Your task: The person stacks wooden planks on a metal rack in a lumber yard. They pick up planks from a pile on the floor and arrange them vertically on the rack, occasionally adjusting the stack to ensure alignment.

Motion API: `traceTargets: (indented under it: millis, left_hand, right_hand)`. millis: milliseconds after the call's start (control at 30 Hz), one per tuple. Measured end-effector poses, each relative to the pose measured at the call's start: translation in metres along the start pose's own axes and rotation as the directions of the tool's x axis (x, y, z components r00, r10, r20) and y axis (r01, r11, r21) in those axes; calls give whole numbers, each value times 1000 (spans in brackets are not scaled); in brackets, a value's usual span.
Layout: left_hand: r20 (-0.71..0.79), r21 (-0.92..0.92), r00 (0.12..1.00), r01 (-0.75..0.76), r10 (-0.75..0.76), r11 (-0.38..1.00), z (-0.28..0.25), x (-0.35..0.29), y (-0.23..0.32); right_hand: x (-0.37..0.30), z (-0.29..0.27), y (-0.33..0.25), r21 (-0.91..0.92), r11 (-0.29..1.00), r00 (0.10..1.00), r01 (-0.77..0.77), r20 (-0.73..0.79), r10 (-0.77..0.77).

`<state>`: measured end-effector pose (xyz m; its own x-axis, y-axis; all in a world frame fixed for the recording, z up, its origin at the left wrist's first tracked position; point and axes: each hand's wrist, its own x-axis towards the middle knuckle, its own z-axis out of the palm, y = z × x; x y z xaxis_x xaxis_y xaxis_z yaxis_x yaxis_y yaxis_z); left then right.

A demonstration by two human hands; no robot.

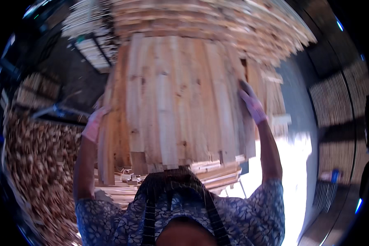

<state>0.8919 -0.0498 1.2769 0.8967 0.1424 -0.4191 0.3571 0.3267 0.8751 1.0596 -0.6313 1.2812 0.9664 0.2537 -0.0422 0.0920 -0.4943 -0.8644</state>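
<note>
A broad row of wooden boards lies side by side in front of my body, their lengths running away from me. The wood is pale to reddish brown with dark knots, and the near ends are uneven. My left hand, in a light pinkish glove, grips the row's left edge; its fingertips are partly hidden by the wood. On the opposite edge, my right hand presses with a glove that is darker at the fingers. Both arms are stretched forward around the boards. Motion blurs the picture somewhat.
Beyond the row rises a large stack of boards. A big heap of wood pieces fills the left side. More boards lie beneath the near ends. Stacked timber stands at the right, past a strip of bright sunlit floor.
</note>
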Motion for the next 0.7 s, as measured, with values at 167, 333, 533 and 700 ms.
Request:
traceTargets:
  millis: [167, 333, 533, 700]
  left_hand:
    - [-15, 71, 996, -92, 93, 993, 21, -1, 11]
    - [-113, 275, 975, -155, 192, 949, 28, -59, 56]
    - [39, 318, 963, -264, 265, 910, -19, -88, 71]
    - [136, 209, 968, -238, 213, 949, 36, -78, 75]
  right_hand:
    - [-1, 0, 6, -203, 979, 995, 25, -89, -44]
    - [-33, -79, 45, -32, 977, 925, -210, -330, 188]
    - [-143, -94, 185, -291, 673, 710, -680, -491, 505]
    - [-151, -81, 175, 112, 838, 668, -535, -552, 500]
